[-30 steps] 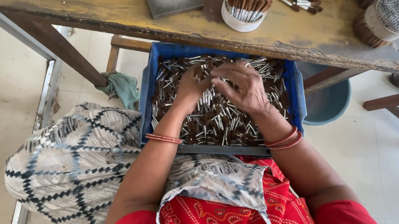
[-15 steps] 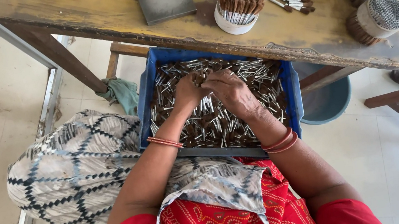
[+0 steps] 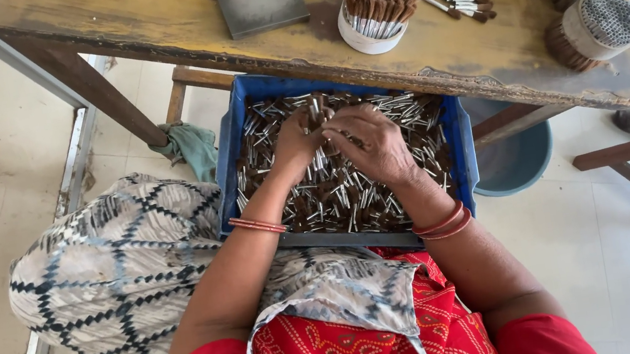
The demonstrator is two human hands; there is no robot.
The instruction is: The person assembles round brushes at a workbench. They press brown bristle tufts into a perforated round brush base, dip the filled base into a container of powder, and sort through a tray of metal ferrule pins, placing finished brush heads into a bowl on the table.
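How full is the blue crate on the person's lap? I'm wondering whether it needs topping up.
Well filled: small metal-and-brown pieces cover the blue crate wall to wall, hiding its floor. Depth of the layer cannot be told. Both hands, left hand and right hand, are in it.

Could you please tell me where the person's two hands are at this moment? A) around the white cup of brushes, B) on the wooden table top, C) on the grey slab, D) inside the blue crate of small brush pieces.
D: the left hand and right hand meet over the brush pieces inside the blue crate, below the wooden table edge.
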